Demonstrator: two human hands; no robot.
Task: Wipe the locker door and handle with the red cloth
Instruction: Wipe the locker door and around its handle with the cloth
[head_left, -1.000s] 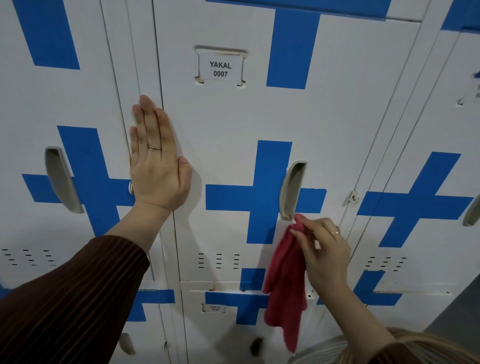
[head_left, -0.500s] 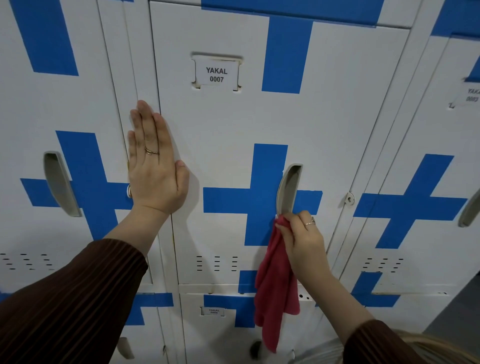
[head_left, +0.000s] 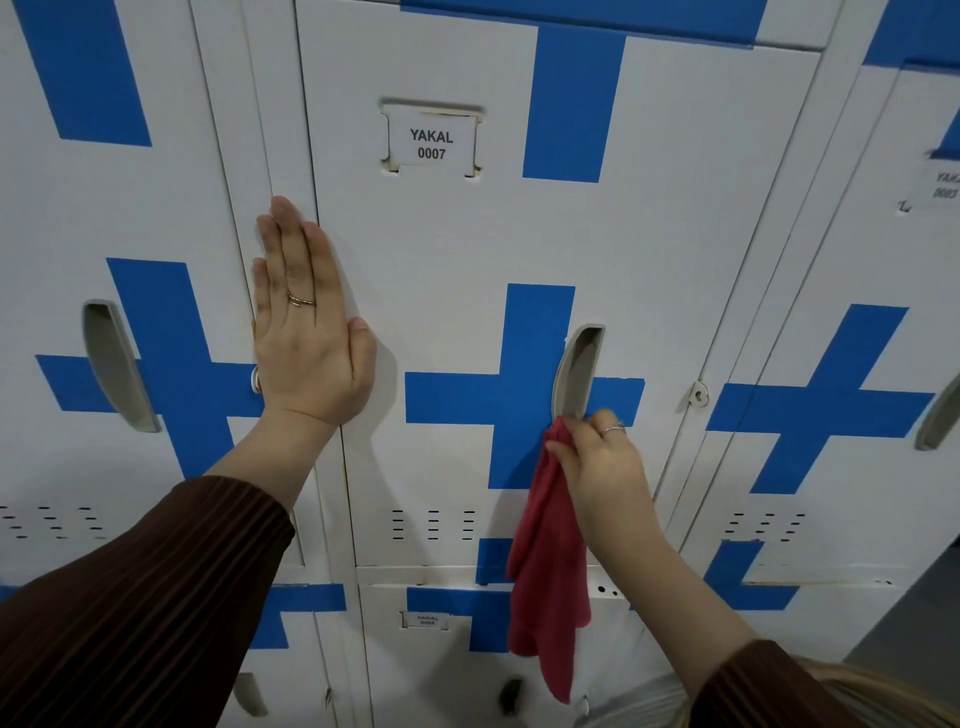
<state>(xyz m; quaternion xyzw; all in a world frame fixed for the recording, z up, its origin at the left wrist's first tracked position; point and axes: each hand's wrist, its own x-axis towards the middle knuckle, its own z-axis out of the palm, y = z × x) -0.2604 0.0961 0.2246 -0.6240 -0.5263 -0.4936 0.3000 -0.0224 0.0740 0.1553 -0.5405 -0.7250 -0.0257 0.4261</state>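
Observation:
The white locker door (head_left: 675, 249) labelled YAKAL 0007 carries a blue cross and fills the middle of the view. Its grey recessed handle (head_left: 579, 371) stands upright on the cross's right arm. My right hand (head_left: 602, 467) pinches the top of the red cloth (head_left: 548, 571) against the handle's lower end, and the rest of the cloth hangs down over the door's bottom edge. My left hand (head_left: 306, 322) lies flat, fingers together, on the door's left seam and holds nothing.
Neighbouring lockers with blue crosses and grey handles (head_left: 117, 364) stand on both sides. A lower locker row (head_left: 426, 649) sits beneath. A small lock hasp (head_left: 698, 395) sticks out right of the door. Grey floor (head_left: 914, 623) shows at the bottom right.
My right hand with the cloth has moved left and slightly up, from below and right of the handle to its lower end. My left hand has stayed flat on the seam.

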